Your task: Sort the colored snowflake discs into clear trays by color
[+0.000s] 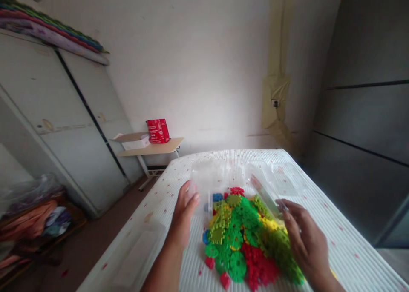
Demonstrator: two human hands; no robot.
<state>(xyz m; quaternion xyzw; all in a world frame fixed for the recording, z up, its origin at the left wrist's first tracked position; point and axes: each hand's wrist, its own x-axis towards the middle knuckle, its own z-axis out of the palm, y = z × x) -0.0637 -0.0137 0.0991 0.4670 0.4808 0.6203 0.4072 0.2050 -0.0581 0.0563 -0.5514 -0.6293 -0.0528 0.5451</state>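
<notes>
A heap of colourful interlocking plastic pieces [246, 236], green, red, yellow and blue, lies on the white patterned bed cover [351, 241]. A clear plastic container [243, 179] sits tipped just behind the heap. My left hand [183, 215] touches the container's left edge, fingers held together and extended. My right hand [306, 236] rests at the heap's right side, fingertips on the container's right edge. Whether either hand actually grips the container is unclear.
A small wooden side table [153, 149] with a red bag [157, 130] and a cardboard box stands by the far wall. A grey wardrobe [64, 126] stands left, with folded blankets on top. Clothes and bags [35, 215] are piled on the floor at left.
</notes>
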